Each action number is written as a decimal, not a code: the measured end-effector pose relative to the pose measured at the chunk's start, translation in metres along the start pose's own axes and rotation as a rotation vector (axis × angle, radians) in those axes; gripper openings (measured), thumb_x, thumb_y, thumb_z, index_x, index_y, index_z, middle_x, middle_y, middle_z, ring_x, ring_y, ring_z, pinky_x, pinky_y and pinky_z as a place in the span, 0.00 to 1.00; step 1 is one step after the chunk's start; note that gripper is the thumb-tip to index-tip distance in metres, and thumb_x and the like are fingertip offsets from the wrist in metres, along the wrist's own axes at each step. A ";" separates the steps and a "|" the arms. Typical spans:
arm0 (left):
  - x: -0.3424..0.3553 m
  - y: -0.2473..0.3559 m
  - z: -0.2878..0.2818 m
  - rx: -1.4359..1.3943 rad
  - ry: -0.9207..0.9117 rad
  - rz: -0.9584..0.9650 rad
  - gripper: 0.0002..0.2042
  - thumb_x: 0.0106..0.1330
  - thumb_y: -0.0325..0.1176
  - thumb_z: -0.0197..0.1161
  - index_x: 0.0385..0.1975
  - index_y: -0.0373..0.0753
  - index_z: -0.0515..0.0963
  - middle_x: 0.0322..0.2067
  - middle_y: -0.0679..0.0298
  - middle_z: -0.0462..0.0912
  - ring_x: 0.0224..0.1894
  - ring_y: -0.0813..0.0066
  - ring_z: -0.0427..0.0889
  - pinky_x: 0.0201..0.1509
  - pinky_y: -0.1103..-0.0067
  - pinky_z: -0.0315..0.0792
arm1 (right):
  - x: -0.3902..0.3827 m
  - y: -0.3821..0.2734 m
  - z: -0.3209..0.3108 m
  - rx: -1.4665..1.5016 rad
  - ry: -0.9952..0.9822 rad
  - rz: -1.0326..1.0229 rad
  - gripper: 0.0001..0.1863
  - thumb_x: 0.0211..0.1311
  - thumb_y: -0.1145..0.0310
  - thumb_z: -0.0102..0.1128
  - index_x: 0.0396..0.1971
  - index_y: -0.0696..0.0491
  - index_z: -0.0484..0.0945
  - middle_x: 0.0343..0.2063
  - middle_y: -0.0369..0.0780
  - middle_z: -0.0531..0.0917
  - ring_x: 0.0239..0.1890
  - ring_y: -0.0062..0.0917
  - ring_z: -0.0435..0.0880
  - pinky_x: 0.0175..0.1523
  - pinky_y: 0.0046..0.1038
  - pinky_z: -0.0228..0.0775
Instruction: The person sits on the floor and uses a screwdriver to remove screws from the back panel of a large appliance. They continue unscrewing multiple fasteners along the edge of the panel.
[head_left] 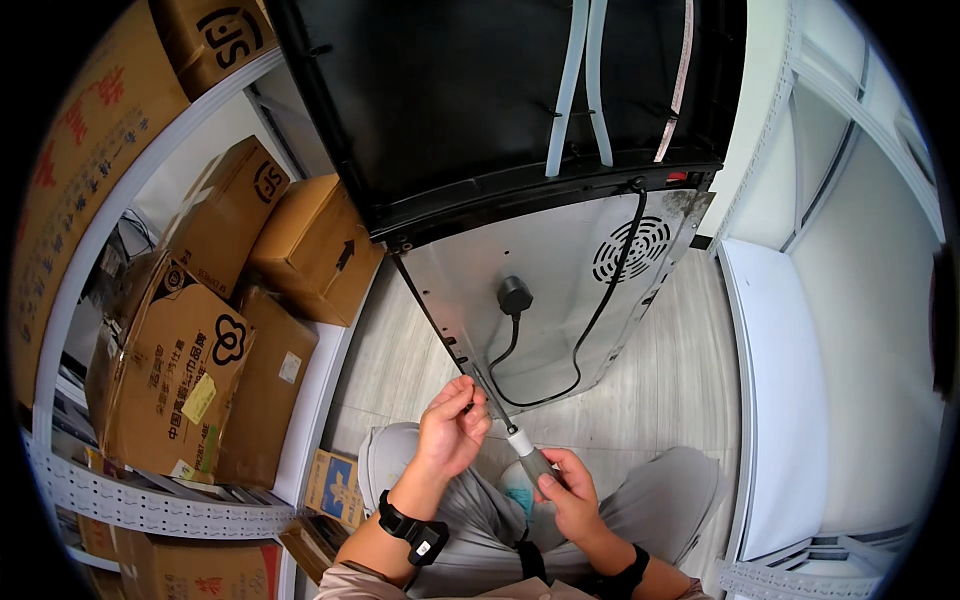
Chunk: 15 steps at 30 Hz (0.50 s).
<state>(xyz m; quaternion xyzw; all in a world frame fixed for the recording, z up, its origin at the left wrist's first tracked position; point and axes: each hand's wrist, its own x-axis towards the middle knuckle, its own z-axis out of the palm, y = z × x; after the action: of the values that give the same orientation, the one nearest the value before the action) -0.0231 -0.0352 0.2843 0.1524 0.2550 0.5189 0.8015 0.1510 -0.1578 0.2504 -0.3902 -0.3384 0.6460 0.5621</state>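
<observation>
My right hand [572, 492] grips the grey and white handle of a screwdriver [538, 464]. Its thin shaft slants up and left to the lower left edge of a silver metal back panel [450, 290]. Beside the shaft, my left hand [455, 425] is closed, thumb and fingers pressed together; whatever they pinch is too small to name. On the panel sit a black plug [514, 297] with a looping black power cord [592, 330] and a round vent [632, 250]. The panel is the lower back of a tall black machine [450, 100].
Pale tubes [568, 90] run down the machine's black upper back. Cardboard boxes [190, 370] crowd the white metal shelf [325, 400] on the left. Another white rack [775, 400] stands on the right. My bent knees [675, 490] rest above a light wood-look floor [690, 340].
</observation>
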 end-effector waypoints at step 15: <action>0.003 0.003 -0.011 -0.196 -0.121 0.053 0.08 0.72 0.40 0.53 0.35 0.44 0.73 0.28 0.72 0.73 0.24 0.86 0.63 0.28 0.85 0.59 | -0.002 -0.009 0.001 -0.036 0.007 -0.039 0.14 0.63 0.73 0.54 0.48 0.59 0.72 0.28 0.31 0.74 0.28 0.11 0.68 0.34 0.17 0.61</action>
<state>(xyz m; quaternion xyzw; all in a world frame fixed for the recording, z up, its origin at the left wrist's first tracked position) -0.0303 -0.0315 0.2760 0.1111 0.1499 0.5523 0.8125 0.1545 -0.1581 0.2589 -0.3959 -0.3557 0.6274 0.5684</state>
